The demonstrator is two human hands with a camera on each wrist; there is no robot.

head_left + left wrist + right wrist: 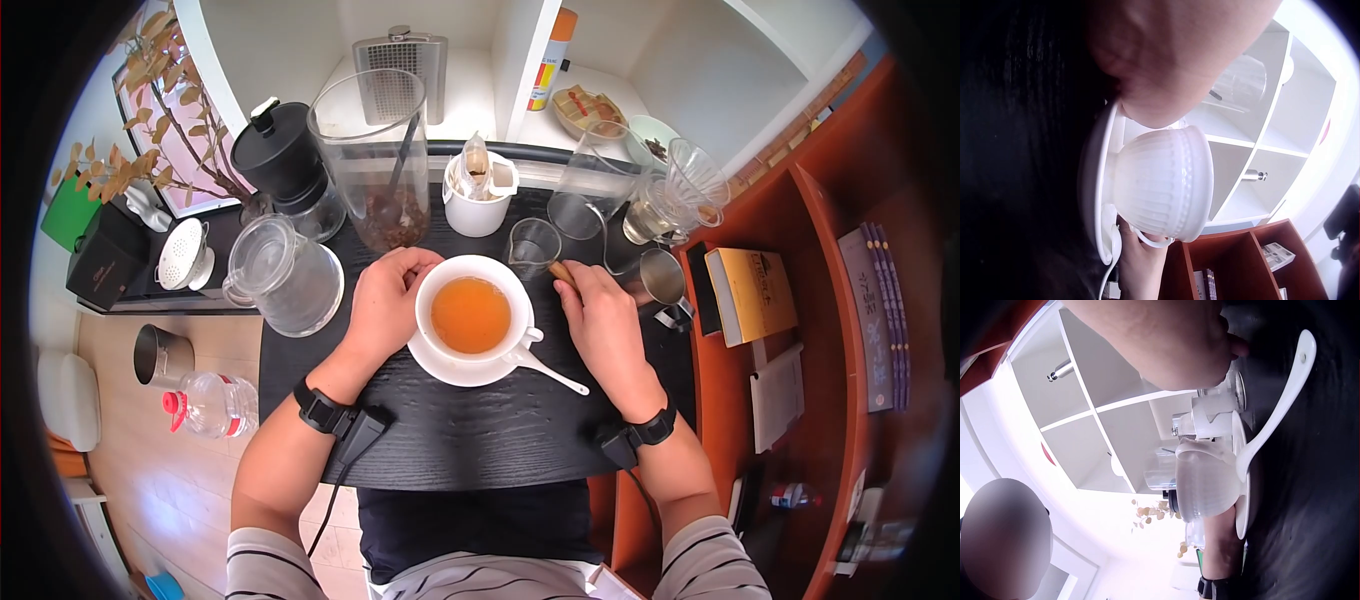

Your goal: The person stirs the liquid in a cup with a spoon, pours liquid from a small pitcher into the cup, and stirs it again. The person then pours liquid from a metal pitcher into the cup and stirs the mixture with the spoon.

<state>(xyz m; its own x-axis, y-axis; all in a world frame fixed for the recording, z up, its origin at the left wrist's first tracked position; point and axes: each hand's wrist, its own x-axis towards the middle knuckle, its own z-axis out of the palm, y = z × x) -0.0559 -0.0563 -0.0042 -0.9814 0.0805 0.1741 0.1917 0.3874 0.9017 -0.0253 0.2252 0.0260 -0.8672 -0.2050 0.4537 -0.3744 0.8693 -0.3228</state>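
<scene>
A white cup (470,318) of amber liquid stands on a white saucer (452,376). A white spoon (555,374) lies on the saucer's near right, its handle sticking out over the black table. My left hand (383,308) rests at the left side of the cup and saucer, fingertips partly hidden behind the cup. In the left wrist view its edge sits right at the saucer rim beside the ribbed cup (1163,181). Right of the cup, my right hand (603,325) pinches the wooden handle (562,271) of a small glass pitcher (534,243).
Behind the cup stand a white mug with a drip bag (476,205) and a tall glass vessel (372,170). A glass jug (290,275) and a black grinder (285,160) are at left. A metal pitcher (660,280) and a glass dripper (695,185) stand at right.
</scene>
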